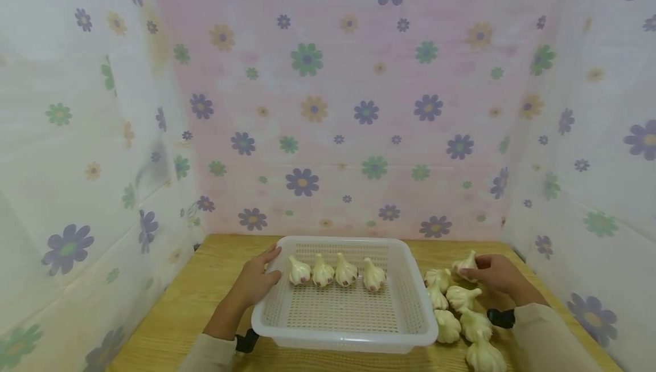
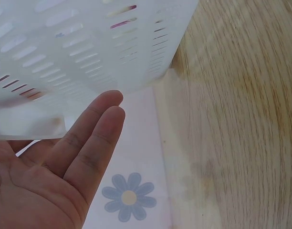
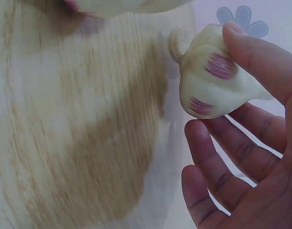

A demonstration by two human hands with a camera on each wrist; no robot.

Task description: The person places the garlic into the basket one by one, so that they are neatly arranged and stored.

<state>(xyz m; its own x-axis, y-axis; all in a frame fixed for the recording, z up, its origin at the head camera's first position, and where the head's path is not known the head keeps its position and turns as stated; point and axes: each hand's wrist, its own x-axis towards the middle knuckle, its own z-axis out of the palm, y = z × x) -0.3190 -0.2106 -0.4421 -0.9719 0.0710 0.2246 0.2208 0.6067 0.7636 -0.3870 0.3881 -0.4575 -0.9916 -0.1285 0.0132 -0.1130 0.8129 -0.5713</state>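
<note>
A white perforated basket (image 1: 343, 338) holds several garlic bulbs (image 1: 323, 271) in a row near its far side. The left hand (image 1: 256, 278) is at the basket's left rim; in the left wrist view its straight fingers (image 2: 96, 138) lie against the basket's outer wall (image 2: 88, 52), the thumb hidden there. To the right of the basket, the right hand (image 1: 494, 272) pinches a garlic bulb (image 1: 465, 265) at the back of a pile. The right wrist view shows that bulb (image 3: 215, 76), with purple streaks and dry roots, between thumb and fingers of the right hand (image 3: 241, 129).
Several more garlic bulbs (image 1: 463, 298) lie loosely grouped on the wooden table (image 1: 189, 286), close to the basket's right side. Flower-patterned cloth (image 1: 338, 133) stands behind the table and along both sides.
</note>
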